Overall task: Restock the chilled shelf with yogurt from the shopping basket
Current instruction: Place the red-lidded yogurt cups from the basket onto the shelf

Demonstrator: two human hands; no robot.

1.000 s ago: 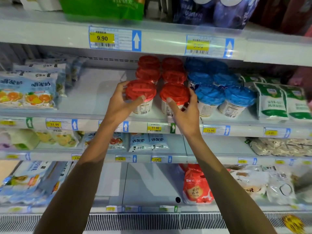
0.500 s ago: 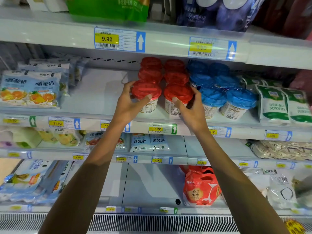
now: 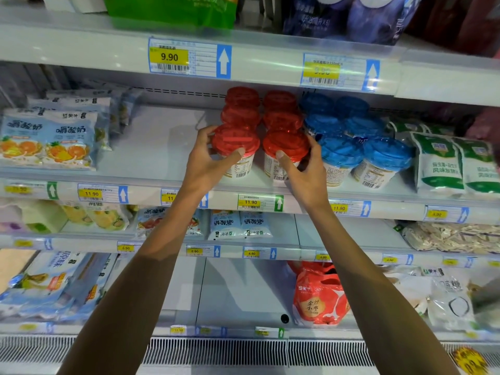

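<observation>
Above the 9.90 price tag (image 3: 169,56), the green bag (image 3: 173,9) is cut off by the top edge. Right of the tag, a second label (image 3: 322,71) is washed out (price unreadable). Below the tag, 4 rear red-lidded cups (image 3: 240,116) show lids only, bodies hidden.

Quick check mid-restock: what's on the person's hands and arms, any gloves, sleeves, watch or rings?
Nothing worn shows. The left hand and right hand are ungloved, no rings visible, thumbnails short and plain. Neither wrist carries a watch or band. The left forearm and right forearm are bare down to the frame's bottom edge; no sleeve comes into view.
</observation>
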